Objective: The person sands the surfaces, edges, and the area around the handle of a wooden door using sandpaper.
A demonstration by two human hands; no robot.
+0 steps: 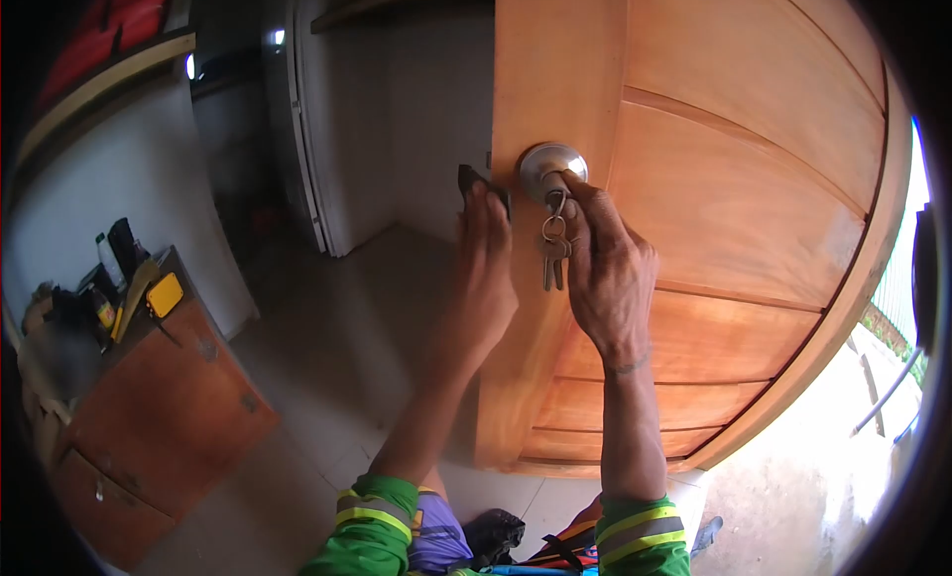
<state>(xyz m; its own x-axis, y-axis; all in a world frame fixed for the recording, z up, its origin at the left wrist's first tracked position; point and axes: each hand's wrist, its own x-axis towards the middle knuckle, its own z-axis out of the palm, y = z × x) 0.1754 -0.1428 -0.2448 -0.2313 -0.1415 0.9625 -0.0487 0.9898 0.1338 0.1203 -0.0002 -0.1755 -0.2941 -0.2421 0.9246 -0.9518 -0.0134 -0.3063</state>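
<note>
One open wooden door (729,199) | tiled floor (307,398) | cluttered cabinet (164,412) | sunlit ground (783,497)

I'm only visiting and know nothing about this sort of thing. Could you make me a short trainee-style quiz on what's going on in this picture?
1. Which of the person's hands is at the round metal doorknob on the wooden door?
2. True or false: the keys hang below the doorknob.
3. What is the main colour of the person's sleeves, which have reflective bands?
A) blue
B) green
C) red

Key:
1. The right hand.
2. True; they hang from a ring there.
3. B
</note>
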